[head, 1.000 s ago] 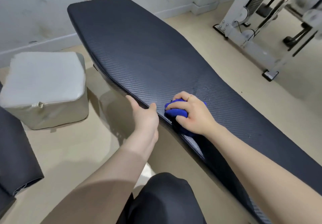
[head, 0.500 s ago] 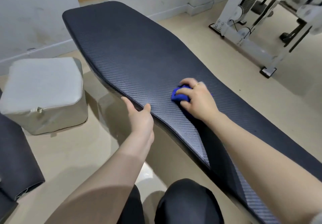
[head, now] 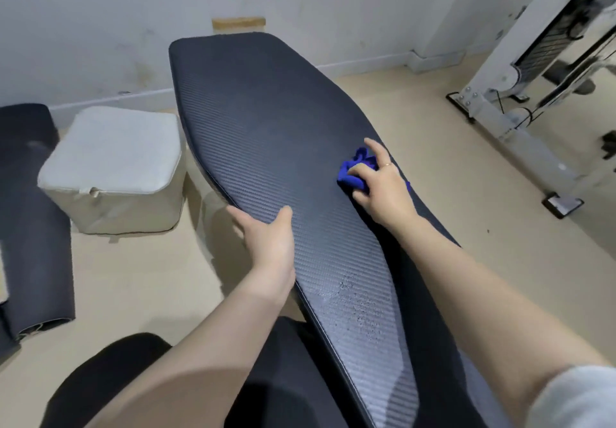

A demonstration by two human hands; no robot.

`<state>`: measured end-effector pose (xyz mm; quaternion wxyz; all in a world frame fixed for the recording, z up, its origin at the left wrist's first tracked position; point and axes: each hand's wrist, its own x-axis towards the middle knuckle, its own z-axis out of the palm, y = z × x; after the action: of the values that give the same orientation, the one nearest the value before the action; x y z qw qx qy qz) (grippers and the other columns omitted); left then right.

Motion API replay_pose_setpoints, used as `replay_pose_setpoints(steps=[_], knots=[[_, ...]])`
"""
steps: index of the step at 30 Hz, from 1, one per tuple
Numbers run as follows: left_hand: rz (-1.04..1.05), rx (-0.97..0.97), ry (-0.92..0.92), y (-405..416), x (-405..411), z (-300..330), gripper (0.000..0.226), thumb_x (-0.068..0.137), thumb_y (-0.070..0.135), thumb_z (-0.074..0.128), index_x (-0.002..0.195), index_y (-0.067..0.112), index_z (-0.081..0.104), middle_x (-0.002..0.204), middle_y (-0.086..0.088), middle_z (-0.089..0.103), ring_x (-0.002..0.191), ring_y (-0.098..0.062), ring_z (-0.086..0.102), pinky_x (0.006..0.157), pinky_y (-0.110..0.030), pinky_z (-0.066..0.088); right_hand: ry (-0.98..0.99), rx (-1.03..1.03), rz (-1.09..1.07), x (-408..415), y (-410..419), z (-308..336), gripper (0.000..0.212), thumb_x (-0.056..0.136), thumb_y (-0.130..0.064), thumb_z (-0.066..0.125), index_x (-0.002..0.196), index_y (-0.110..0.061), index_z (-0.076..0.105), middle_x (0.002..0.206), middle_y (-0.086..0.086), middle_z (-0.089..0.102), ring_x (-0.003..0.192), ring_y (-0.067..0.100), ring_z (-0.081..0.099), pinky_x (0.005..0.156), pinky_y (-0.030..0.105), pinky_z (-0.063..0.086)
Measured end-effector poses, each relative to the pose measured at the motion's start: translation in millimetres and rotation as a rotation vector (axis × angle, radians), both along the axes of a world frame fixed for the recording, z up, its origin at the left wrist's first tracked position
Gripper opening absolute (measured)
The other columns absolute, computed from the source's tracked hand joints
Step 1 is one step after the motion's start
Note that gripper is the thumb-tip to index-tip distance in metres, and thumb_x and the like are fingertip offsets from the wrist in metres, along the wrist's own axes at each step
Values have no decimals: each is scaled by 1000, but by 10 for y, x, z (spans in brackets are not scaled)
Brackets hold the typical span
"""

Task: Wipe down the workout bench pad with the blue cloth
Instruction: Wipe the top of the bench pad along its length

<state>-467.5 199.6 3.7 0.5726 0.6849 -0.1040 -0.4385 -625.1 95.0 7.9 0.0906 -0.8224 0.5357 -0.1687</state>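
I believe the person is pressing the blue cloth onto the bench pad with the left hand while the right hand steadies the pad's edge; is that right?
The hands are swapped. In the head view, the right hand presses the blue cloth onto the bench pad, while the left hand steadies the pad's edge.

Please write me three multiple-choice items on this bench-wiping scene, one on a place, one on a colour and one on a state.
1. Where does the left hand rest?
A. on the near edge of the bench pad
B. on the grey cushioned box
C. on the white machine frame

2. What colour is the cloth?
A. white
B. blue
C. yellow

3. How is the cloth held?
A. spread flat under an open palm
B. draped over the forearm
C. bunched under the right hand

Answers: 1 A, its thumb lies on top of the pad's edge; 2 B, bright blue folds show past the fingers; 3 C, it is crumpled between curled fingers and the pad.
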Motion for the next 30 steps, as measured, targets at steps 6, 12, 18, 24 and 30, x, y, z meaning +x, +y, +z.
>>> replay_pose_setpoints(steps=[6, 12, 18, 24, 30], knots=[[151, 7, -61, -62, -82, -43, 81, 81, 14, 58, 150, 24, 16, 153, 0, 24, 138, -20, 32, 115, -42, 30, -28, 57, 66, -117, 82, 14, 20, 73, -12, 58, 87, -16, 72, 123, 5, 59, 100, 33, 58, 83, 28, 42], [174, 105, -204, -120, -117, -94, 80, 88, 34, 56, 151, 23, 8, 155, 0, 21, 141, -21, 27, 116, -34, 23, -54, 139, 220, -406, -198, -29, 25, 76, -7, 56, 93, -13, 73, 122, 14, 57, 108, 37, 53, 95, 30, 33], [188, 164, -261, -165, -94, -193, 83, 84, 43, 54, 151, 22, 8, 157, 2, 19, 141, -23, 27, 118, -41, 22, -292, 132, -212, -408, -628, -46, 27, 80, 0, 53, 97, -11, 71, 121, 11, 53, 117, 26, 50, 97, 26, 38], [171, 221, -288, -169, -111, -189, 87, 76, 48, 48, 150, 27, 8, 156, 3, 22, 138, -25, 32, 115, -44, 26, -105, 142, 304, -467, 140, -14, 29, 68, -14, 51, 89, -15, 71, 111, 11, 61, 106, 26, 56, 91, 25, 31], [202, 171, -234, -163, -101, -174, 80, 81, 39, 47, 151, 28, 9, 155, 4, 22, 139, -22, 30, 116, -42, 24, -18, 75, -59, -501, -273, 40, 34, 72, -9, 49, 98, -15, 70, 119, 14, 56, 101, 41, 51, 94, 41, 42]])
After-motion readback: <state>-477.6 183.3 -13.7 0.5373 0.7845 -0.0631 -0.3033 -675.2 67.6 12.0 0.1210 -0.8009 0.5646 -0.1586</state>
